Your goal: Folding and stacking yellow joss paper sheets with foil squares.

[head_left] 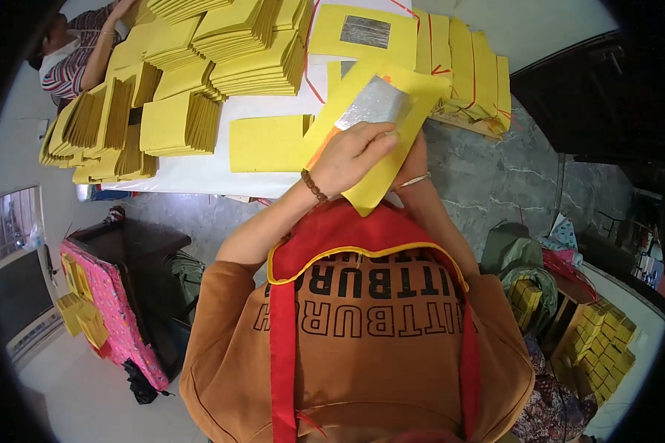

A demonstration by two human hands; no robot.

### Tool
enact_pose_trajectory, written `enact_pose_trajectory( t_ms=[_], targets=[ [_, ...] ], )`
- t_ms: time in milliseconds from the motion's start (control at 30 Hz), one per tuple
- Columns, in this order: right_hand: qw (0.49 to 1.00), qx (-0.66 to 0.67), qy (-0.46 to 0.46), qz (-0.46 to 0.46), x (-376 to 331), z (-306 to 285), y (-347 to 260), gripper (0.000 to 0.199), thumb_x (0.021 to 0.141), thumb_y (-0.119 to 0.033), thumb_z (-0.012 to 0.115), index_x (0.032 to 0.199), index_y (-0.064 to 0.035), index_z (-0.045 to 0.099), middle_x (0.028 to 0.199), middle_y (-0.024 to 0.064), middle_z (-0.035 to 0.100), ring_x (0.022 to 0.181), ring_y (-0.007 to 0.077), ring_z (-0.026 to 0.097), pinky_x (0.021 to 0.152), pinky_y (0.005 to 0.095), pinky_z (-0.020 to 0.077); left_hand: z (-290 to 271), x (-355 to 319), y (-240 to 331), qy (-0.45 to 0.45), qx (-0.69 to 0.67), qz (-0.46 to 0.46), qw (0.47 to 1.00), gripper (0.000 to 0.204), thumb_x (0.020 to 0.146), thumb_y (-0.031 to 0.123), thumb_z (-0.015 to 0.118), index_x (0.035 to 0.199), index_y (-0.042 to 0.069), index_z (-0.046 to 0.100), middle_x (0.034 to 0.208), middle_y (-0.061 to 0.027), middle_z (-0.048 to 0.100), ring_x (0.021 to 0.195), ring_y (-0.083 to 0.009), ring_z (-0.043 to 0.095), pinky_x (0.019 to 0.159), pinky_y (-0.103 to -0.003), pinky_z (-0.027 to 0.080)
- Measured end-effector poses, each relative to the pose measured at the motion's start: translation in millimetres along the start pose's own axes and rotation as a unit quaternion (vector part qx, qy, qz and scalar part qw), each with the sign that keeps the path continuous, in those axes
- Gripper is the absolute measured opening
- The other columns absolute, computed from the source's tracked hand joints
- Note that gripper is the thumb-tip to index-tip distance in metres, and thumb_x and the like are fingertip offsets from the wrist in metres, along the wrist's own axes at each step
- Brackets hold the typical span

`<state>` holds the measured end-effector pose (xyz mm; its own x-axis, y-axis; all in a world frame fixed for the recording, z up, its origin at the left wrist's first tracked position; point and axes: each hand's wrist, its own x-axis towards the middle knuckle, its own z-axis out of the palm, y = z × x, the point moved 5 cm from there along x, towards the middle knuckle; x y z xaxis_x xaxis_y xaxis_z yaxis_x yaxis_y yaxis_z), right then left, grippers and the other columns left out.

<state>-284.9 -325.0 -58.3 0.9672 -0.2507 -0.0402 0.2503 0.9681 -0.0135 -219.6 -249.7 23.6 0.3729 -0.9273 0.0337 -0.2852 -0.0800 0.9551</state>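
Observation:
A yellow joss paper sheet, with a silver foil patch edged in orange, is tilted in front of my chest above the near table edge. My left hand, with a brown bead bracelet at its wrist, lies across the sheet's lower part, fingers bent over it just below the foil. My right hand, wearing a pale bangle, is behind the sheet's right edge; its fingers are hidden by the paper. Just beyond, a folded yellow paper stack and another foil-patched sheet lie on the table.
Folded yellow paper stacks cover the left side of the white table. Bundles tied with red string stand at the right. Another person is at the far left. A pink patterned board and more yellow bundles flank me.

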Motion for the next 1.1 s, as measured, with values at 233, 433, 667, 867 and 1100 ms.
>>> enact_pose_trajectory(
  t_ms=[233, 433, 667, 867, 1100],
  targets=[
    [0.996, 0.012, -0.083, 0.006, 10, 36, -1, 0.051, 0.092, -0.039, 0.036, 0.132, -0.0077, 0.036, 0.134, 0.0114, 0.042, 0.119, 0.0279, 0.044, 0.100, 0.0442, 0.0348, -84, 21, 26, 0.241, 0.237, 0.156, 0.928, 0.063, 0.076, 0.030, 0.069, 0.126, 0.001, 0.044, 0.126, -0.0178, 0.046, 0.118, -0.0316, 0.041, 0.097, -0.040, 0.034],
    [0.994, -0.003, -0.080, 0.078, 18, 45, 24, 0.050, 0.093, -0.039, 0.034, 0.132, -0.0083, 0.038, 0.128, 0.0099, 0.047, 0.114, 0.0254, 0.048, 0.095, 0.0418, 0.0400, -126, 62, 51, 0.151, 0.417, 0.240, 0.864, 0.078, 0.069, 0.045, 0.070, 0.129, 0.004, 0.041, 0.127, -0.0196, 0.045, 0.121, -0.0339, 0.038, 0.099, -0.040, 0.032],
    [0.989, -0.086, -0.024, 0.117, 6, 65, 37, 0.061, 0.090, -0.056, 0.032, 0.130, -0.0103, 0.039, 0.125, 0.0066, 0.048, 0.111, 0.0219, 0.049, 0.094, 0.0374, 0.0399, -111, 90, 29, -0.269, 0.203, 0.027, 0.941, 0.066, 0.072, 0.035, 0.072, 0.121, -0.002, 0.048, 0.106, -0.0120, 0.059, 0.101, -0.0198, 0.054, 0.089, -0.030, 0.041],
    [0.986, -0.157, -0.024, -0.056, -29, 32, -28, 0.087, 0.075, -0.057, 0.059, 0.139, -0.0095, 0.024, 0.142, 0.0089, 0.029, 0.127, 0.0239, 0.034, 0.105, 0.0413, 0.0260, -149, 92, 15, -0.046, -0.142, 0.004, 0.989, 0.033, 0.079, 0.016, 0.068, 0.105, 0.000, 0.056, 0.093, -0.0040, 0.061, 0.082, -0.0092, 0.057, 0.072, -0.022, 0.046],
    [0.741, -0.630, 0.068, -0.224, -31, 21, -92, 0.063, 0.079, -0.017, 0.065, 0.133, -0.0054, 0.034, 0.122, 0.0121, 0.052, 0.112, 0.0230, 0.051, 0.097, 0.0372, 0.0390, -103, 51, -63, 0.062, -0.184, -0.020, 0.981, 0.037, 0.079, 0.010, 0.067, 0.111, 0.002, 0.051, 0.096, -0.0060, 0.060, 0.087, -0.0126, 0.057, 0.077, -0.025, 0.048]
  ],
)
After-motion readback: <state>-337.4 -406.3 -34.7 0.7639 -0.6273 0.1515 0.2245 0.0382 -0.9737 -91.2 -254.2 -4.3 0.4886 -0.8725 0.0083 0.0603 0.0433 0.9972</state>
